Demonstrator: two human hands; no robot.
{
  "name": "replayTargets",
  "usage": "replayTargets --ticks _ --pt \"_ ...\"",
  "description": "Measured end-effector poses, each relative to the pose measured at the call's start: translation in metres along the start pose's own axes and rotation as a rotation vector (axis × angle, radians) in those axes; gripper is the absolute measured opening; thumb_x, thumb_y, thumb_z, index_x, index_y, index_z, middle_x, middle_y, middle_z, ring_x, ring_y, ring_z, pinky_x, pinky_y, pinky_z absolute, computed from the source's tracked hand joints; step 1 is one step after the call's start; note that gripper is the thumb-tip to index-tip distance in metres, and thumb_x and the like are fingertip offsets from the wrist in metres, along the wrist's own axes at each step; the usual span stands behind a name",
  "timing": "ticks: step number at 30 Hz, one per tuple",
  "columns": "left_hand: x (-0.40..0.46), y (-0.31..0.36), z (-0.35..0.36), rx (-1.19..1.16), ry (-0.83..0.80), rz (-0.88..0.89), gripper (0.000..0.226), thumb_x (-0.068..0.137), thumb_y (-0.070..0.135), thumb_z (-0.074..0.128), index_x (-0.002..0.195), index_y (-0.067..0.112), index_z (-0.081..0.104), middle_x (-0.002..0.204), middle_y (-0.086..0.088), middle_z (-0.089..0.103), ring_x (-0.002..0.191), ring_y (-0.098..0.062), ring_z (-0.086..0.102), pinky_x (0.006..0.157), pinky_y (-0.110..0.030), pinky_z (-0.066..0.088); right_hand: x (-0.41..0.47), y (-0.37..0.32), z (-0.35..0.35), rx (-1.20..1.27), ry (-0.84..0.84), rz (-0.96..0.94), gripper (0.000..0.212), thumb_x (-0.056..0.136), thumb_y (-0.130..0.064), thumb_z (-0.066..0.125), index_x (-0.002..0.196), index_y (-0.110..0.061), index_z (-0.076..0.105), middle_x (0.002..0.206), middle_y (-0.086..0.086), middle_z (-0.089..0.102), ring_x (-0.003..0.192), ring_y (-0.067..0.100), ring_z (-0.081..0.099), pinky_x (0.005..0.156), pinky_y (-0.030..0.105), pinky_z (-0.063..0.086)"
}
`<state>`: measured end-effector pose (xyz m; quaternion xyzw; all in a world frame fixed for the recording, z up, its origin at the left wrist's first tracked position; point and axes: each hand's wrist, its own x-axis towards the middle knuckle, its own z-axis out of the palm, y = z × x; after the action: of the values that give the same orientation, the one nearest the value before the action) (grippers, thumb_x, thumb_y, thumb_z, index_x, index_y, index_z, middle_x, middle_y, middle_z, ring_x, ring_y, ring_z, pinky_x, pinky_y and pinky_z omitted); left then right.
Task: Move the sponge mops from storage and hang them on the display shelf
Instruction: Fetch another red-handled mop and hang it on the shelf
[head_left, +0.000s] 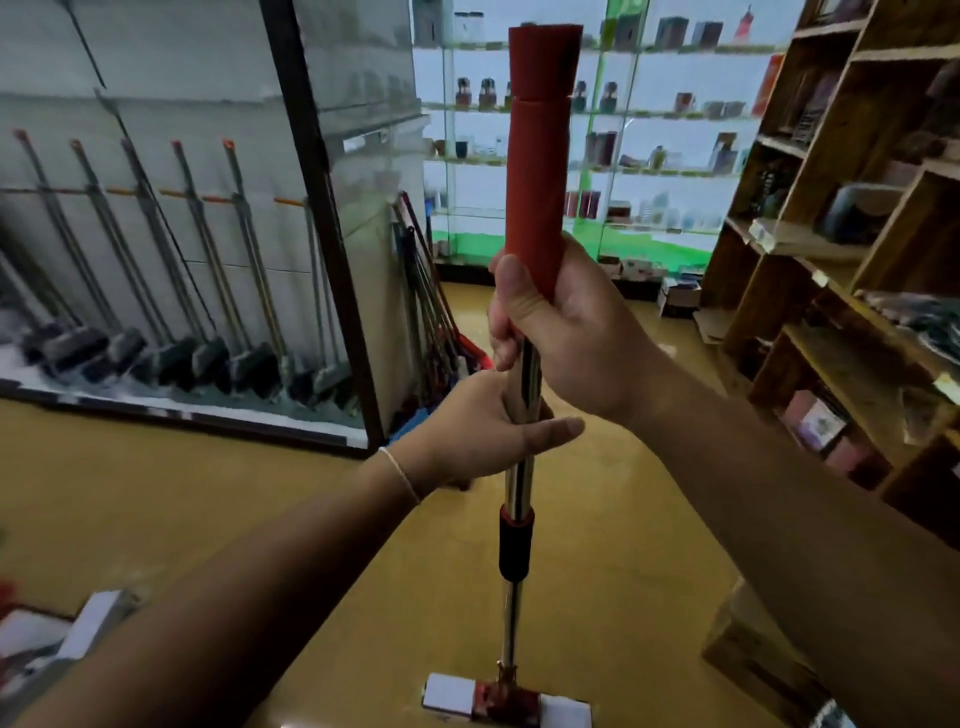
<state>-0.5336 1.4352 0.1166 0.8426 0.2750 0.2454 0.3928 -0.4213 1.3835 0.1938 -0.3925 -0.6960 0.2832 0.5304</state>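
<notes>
I hold one sponge mop (519, 561) upright in front of me. It has a red grip at the top, a shiny metal pole with a black-and-red collar, and a white sponge head (506, 699) near the floor. My right hand (561, 338) grips the lower end of the red grip. Just below it, my left hand (483, 431) is wrapped round the metal pole. At the left stands the display shelf (322, 244), a dark-framed panel with several mops (208, 270) hanging in a row.
Several more mops (434, 317) lean in the corner beside the display frame. Wooden shelving (810, 291) full of goods runs along the right. Glass shelves (649, 171) line the back wall. Boxes (67, 639) lie on the yellow floor at lower left and a wooden crate (753, 654) at lower right.
</notes>
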Motion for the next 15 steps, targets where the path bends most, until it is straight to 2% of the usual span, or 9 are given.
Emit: replayTargets --ticks 4,7,8,11,12,15 --pt "0.051 -0.04 -0.019 0.009 0.033 -0.067 0.05 0.088 0.044 0.066 0.082 -0.005 0.058 0.058 -0.002 0.046 0.049 -0.013 0.042 0.049 -0.025 0.039 0.054 0.051 -0.011 0.068 -0.066 0.013 0.024 0.102 -0.031 0.043 0.107 -0.007 0.042 0.072 0.008 0.05 0.06 0.019 0.053 0.061 0.036 0.051" --pt "0.091 -0.065 -0.034 0.028 0.073 -0.12 0.044 0.091 0.038 0.065 0.082 -0.005 0.06 0.062 -0.013 0.052 0.052 -0.016 0.047 0.052 -0.035 0.043 0.095 0.087 -0.021 0.146 -0.109 0.034 0.025 0.102 -0.028 0.045 0.11 -0.005 0.042 0.073 0.01 0.048 0.059 0.018 0.052 0.06 0.035 0.05" --pt "0.102 -0.072 -0.04 0.033 0.083 -0.137 0.041 0.092 0.035 0.064 0.082 -0.004 0.061 0.062 -0.013 0.055 0.053 -0.016 0.049 0.053 -0.034 0.044 0.108 0.098 -0.023 0.166 -0.119 0.034 0.026 0.101 -0.028 0.045 0.11 -0.004 0.042 0.072 0.009 0.048 0.059 0.018 0.051 0.06 0.034 0.05" --pt "0.13 -0.09 -0.058 0.009 0.127 -0.174 0.029 0.092 0.028 0.065 0.081 0.002 0.065 0.059 0.006 0.062 0.052 -0.003 0.057 0.053 -0.018 0.047 0.148 0.126 -0.024 0.221 -0.154 0.033 0.033 0.099 -0.03 0.047 0.11 0.001 0.042 0.069 0.005 0.048 0.058 0.021 0.049 0.057 0.034 0.048" --pt "0.137 -0.097 -0.066 -0.005 0.153 -0.197 0.027 0.092 0.028 0.066 0.083 0.003 0.067 0.062 0.007 0.066 0.055 -0.003 0.061 0.055 -0.019 0.051 0.161 0.133 -0.022 0.24 -0.171 0.034 0.033 0.098 -0.031 0.048 0.109 0.0 0.042 0.069 0.004 0.048 0.058 0.023 0.049 0.057 0.035 0.047" --pt "0.151 -0.114 -0.092 -0.034 0.208 -0.264 0.029 0.09 0.028 0.067 0.095 -0.001 0.068 0.082 -0.011 0.071 0.073 -0.021 0.07 0.067 -0.036 0.061 0.198 0.154 -0.012 0.27 -0.248 0.006 0.022 0.098 -0.033 0.049 0.106 -0.013 0.046 0.068 -0.001 0.051 0.059 0.023 0.051 0.059 0.037 0.049"
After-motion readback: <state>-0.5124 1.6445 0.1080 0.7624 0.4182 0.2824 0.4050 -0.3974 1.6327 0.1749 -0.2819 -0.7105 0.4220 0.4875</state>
